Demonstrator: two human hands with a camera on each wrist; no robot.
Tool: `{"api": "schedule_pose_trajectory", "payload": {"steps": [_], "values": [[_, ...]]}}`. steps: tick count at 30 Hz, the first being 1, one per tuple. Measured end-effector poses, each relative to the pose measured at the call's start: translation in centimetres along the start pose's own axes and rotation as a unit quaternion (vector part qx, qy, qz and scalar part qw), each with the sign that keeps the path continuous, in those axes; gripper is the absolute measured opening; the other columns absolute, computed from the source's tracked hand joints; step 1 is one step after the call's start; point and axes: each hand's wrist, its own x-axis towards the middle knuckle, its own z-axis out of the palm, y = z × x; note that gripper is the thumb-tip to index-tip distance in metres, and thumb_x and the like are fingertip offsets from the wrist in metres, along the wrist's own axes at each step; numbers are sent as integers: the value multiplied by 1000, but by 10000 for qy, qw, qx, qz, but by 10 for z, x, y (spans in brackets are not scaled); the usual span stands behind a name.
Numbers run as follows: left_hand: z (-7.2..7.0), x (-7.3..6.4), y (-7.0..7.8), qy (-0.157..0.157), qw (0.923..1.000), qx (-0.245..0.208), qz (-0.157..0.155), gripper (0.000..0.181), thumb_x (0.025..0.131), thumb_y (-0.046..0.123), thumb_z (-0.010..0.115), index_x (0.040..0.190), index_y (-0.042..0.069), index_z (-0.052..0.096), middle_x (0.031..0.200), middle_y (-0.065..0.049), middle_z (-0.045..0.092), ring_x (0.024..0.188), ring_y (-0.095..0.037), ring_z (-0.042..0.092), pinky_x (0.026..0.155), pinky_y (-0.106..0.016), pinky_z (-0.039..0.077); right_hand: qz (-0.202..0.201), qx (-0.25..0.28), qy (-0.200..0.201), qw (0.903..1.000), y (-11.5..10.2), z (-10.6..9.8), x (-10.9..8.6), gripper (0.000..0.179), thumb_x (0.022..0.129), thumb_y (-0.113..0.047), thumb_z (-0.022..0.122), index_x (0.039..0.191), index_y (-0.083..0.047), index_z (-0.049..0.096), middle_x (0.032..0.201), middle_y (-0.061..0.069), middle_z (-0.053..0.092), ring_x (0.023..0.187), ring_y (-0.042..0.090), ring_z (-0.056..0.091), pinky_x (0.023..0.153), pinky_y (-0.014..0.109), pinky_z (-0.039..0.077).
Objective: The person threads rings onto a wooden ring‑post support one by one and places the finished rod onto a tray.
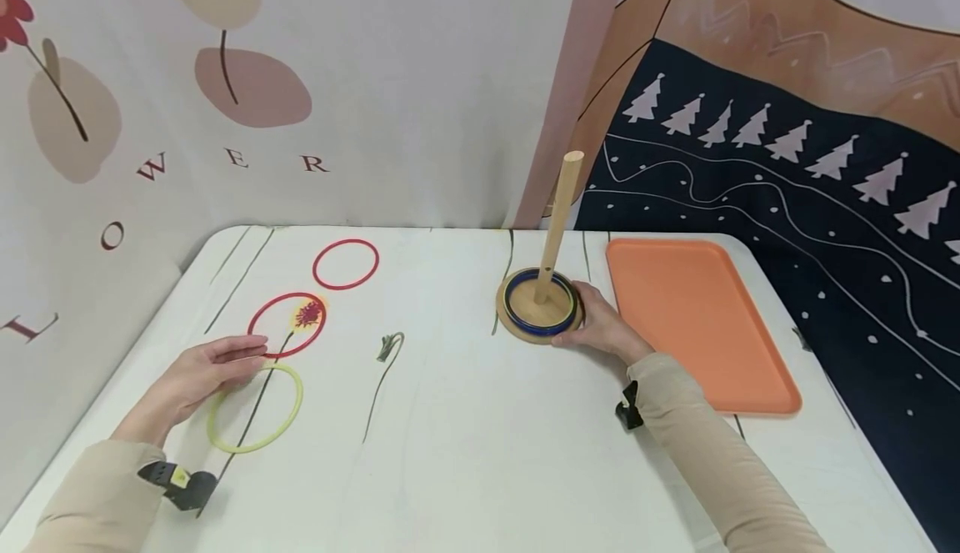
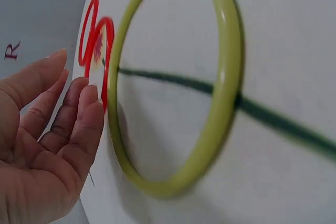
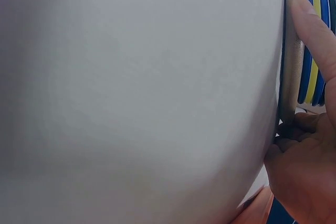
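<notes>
My right hand (image 1: 606, 325) grips the round base of a wooden ring-toss stand (image 1: 560, 223), thumb on the base's near edge and fingers at its right side. Around the upright peg lie stacked rings, blue and yellow (image 3: 312, 85) among them. On the left, my left hand (image 1: 198, 378) is held with fingers loosely bent, thumb apart and nothing pinched. Its fingertips are right at the near edge of a red ring (image 1: 324, 319). Below them a yellow-green ring (image 1: 300, 399) lies flat, partly overlapped by the hand. Farther back lies another red ring (image 1: 345, 288).
An orange tray (image 1: 690, 311) lies on the right of the white table (image 1: 465, 453), beyond my right hand. Printed stems and a flower mark the tabletop. A patterned curtain (image 1: 435, 103) stands behind the table, and a dark tree-print cloth (image 1: 795, 194) is at the right.
</notes>
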Motion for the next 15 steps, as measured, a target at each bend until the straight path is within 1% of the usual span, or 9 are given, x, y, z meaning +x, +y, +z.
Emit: {"api": "schedule_pose_trajectory", "payload": {"steps": [4, 8, 15], "values": [[-6, -2, -9, 186, 9989, 392, -149, 71, 86, 31, 69, 137, -9, 37, 96, 32, 56, 85, 16, 54, 74, -10, 50, 37, 7, 12, 10000, 1, 0, 1, 105, 66, -22, 87, 146, 0, 23, 148, 25, 24, 137, 40, 23, 113, 57, 19], [-11, -4, -16, 336, 9966, 728, -184, 72, 85, 35, 70, 135, -9, 41, 97, 29, 59, 83, 20, 51, 72, -8, 50, 59, -9, 11, 10000, 2, 0, 1, 105, 65, -22, 87, 146, -1, 23, 148, 24, 25, 137, 40, 23, 113, 57, 19], [-14, -5, -23, 395, 9931, 1082, -211, 66, 84, 36, 70, 130, -7, 49, 95, 26, 61, 81, 20, 49, 69, -9, 47, 155, 40, -49, 9999, 0, 0, 1, 105, 66, -22, 87, 147, -3, 22, 149, 23, 23, 138, 40, 22, 113, 57, 18]]}}
